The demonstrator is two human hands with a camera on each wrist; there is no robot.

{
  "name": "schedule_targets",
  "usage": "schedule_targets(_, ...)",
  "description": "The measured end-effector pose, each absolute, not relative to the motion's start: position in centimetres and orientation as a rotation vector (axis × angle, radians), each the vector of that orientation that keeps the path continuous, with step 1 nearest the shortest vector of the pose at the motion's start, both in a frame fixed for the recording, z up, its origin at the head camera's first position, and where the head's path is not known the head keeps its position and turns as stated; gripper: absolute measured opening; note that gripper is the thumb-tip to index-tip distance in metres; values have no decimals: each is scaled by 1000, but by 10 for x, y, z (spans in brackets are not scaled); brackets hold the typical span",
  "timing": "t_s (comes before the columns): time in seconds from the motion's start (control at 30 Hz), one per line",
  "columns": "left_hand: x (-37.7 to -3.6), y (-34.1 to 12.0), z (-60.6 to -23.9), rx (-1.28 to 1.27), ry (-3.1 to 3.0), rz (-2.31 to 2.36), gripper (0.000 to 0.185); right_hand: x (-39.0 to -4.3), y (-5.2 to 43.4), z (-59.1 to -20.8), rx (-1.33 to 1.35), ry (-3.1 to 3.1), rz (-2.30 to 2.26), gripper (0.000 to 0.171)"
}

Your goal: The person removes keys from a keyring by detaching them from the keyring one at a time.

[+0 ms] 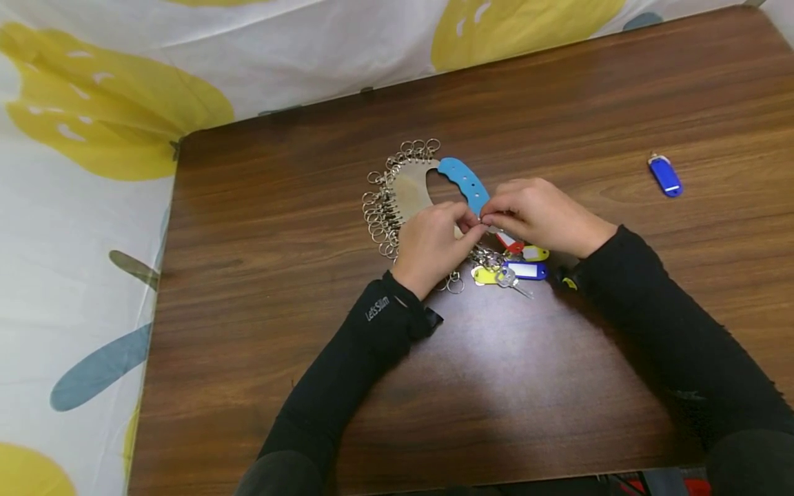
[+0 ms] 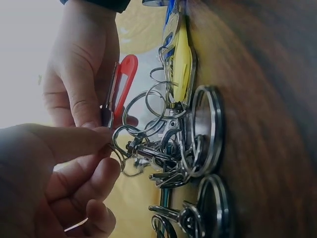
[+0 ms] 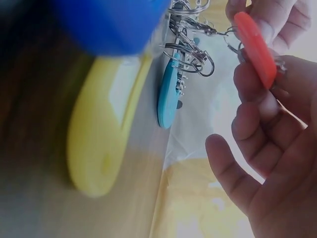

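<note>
A crescent-shaped metal key holder (image 1: 409,189) with a blue grip (image 1: 464,180) and many split rings (image 1: 380,213) lies on the wooden table (image 1: 310,289). My left hand (image 1: 471,231) pinches a small ring clasp (image 2: 118,148) at the holder's lower end. Meeting it from the right, my right hand (image 1: 491,212) pinches a key with a red tag (image 2: 125,82) at that same clasp. In the right wrist view the red tag (image 3: 255,47) sits between the right fingers (image 3: 257,119). Yellow (image 1: 482,275) and blue (image 1: 527,270) tags hang just below the hands.
A loose blue key tag (image 1: 665,175) lies alone at the right of the table. A white cloth with yellow shapes (image 1: 80,138) covers the area behind and left of the table. A small silver key (image 1: 511,281) lies among the tags.
</note>
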State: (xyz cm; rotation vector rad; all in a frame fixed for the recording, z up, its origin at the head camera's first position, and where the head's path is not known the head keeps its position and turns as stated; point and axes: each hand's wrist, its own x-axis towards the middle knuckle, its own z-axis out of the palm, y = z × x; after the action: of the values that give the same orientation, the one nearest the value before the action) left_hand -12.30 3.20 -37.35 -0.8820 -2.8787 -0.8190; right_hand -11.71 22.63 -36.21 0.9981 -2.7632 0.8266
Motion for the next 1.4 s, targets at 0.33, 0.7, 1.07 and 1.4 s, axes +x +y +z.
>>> schedule_targets(0.33,-124,31,-374,-1026,-2777,-790,12,-117,227,-361,968,-2790,799,8)
schedule_targets(0.7,-123,31,-375,-935,-2870,-773,15,-117,227,-362,976,-2794,781,8)
schedule_targets(1.07,-123,31,-372,-997,-2782,-754,7,-117,227,-360,996,-2776,770,7)
schedule_targets(1.4,-124,30,-374,-1040,-2757,-735,7,-117,227,-360,968,-2790,770,7)
